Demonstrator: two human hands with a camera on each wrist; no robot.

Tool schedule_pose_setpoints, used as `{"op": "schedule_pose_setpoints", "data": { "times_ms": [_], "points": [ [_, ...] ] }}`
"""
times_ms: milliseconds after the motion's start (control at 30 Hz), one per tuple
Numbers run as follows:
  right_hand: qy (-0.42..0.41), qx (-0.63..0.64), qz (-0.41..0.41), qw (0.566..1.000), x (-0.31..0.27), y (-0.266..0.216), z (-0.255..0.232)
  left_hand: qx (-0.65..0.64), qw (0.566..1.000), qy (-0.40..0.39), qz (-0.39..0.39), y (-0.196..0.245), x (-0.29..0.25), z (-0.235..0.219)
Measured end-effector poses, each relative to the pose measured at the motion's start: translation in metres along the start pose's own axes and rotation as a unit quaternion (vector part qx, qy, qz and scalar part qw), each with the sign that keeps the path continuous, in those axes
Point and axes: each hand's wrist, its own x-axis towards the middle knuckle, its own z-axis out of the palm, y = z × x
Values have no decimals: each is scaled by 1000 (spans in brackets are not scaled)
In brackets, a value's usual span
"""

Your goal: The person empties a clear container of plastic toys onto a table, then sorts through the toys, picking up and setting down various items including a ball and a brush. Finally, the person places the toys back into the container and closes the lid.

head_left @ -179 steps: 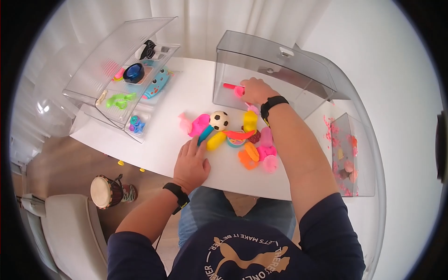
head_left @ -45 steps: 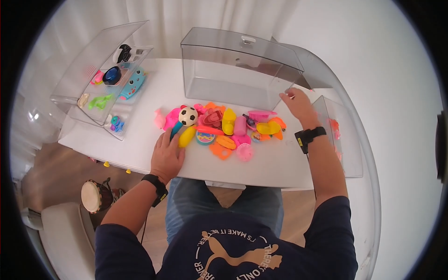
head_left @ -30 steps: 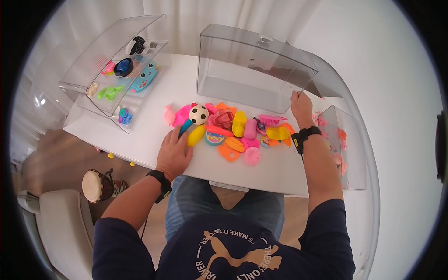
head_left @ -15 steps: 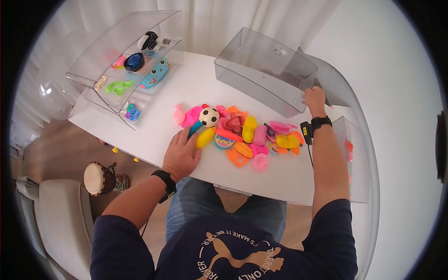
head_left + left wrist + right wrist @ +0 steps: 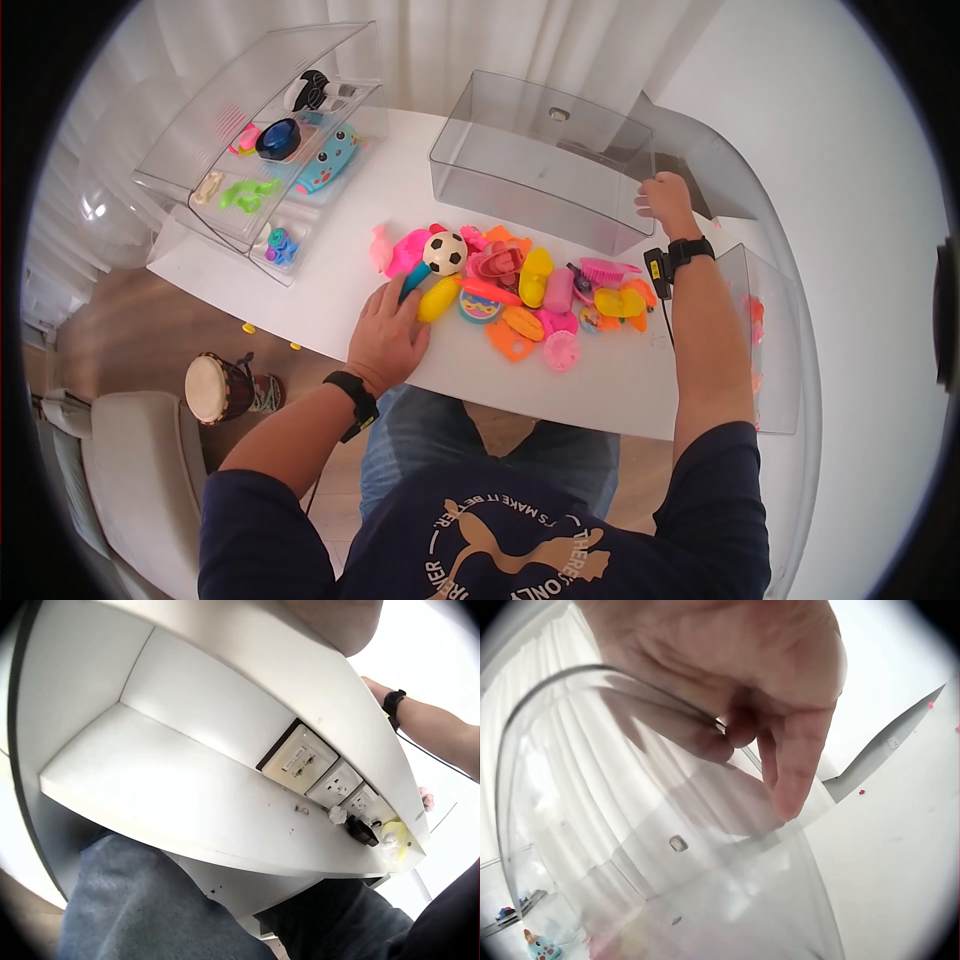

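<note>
My right hand (image 5: 668,200) is at the right end of a clear grey plastic bin (image 5: 535,208). In the right wrist view, its thumb and fingers pinch the rim of the bin (image 5: 705,889), whose open side faces up at a tilt. My left hand (image 5: 385,335) rests on the white table, fingers relaxed, with fingertips at a teal toy (image 5: 415,280) and a yellow toy (image 5: 440,299). Beside them lie a small soccer ball (image 5: 445,253), a pink comb (image 5: 607,271), a red boat-like toy (image 5: 497,262) and several other coloured plastic toys.
A clear shelved case (image 5: 290,190) with toys stands at the left. Another clear box (image 5: 775,340) with pink bits is at the right. A drum (image 5: 210,388) and a chair (image 5: 140,470) are on the floor. A ledge with power sockets (image 5: 337,784) sits under the tabletop.
Earlier my right hand reached into the bin for a pink toy; more toys now lie on the table. The bin has been turned from facing me to facing up. My left hand stays put.
</note>
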Motion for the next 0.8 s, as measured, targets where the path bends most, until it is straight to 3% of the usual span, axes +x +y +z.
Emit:
{"op": "schedule_pose_setpoints", "data": {
  "times_ms": [300, 800],
  "points": [
    [-22, 6, 46, 999, -7, 0, -2, 5, 1000, -6, -1, 1, 1, 0],
    [-39, 18, 51, 998, -21, 4, -5, 11, 1000, -3, 11, 3, 1, 0]
  ]
}}
